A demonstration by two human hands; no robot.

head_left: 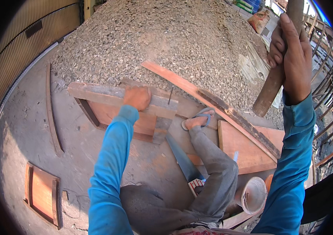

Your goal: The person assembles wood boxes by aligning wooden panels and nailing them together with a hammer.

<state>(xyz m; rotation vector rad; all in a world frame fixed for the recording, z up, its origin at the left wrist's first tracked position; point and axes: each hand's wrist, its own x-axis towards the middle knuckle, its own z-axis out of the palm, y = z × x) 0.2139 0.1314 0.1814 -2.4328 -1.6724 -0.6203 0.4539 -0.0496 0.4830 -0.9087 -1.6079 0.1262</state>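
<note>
My left hand [137, 98] is closed over the top beam [100, 93] of a wooden frame with plywood panels, which stands on the ground. Just right of that hand, a long nail [171, 95] sticks up from the beam, leaning slightly. My right hand [292, 58] is raised high at the right, its fingers wrapped round a thick wooden handle [270, 92]. The handle's upper end runs out of the picture, so whatever it may carry there is hidden. A handsaw [183, 158] lies beside my bent leg, below the frame.
A gravel heap [151, 35] rises behind the frame. Planks [190, 88] and a plywood panel [239, 145] lie right of my sandalled foot [200, 119]. A white bucket [253, 196] stands by my knee. At left are a curved strip [52, 113] and a small wooden panel [43, 194].
</note>
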